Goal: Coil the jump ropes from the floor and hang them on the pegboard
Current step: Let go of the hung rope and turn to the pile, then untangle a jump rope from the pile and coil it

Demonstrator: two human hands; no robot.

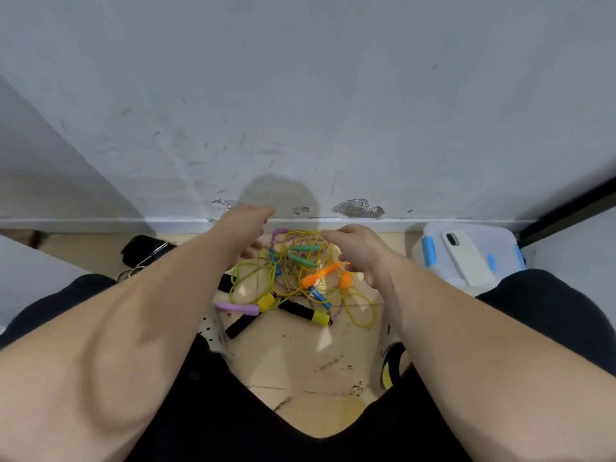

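Bare forearms (140,328) stretch over black-trousered knees (553,311) to the tangled jump ropes (293,278) on the floor (300,358) by the wall (300,95). The left hand (248,228) and right hand (358,250) are at the cords, grip unclear. This looks like the sorting step; next, free one rope by its handles.

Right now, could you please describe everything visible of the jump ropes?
The jump ropes lie in one tangled heap on the pale floor by the wall: thin yellow and purple cords, handles in green, orange, blue, lilac and black-with-yellow. The left hand and right hand hover over it; contact is unclear.
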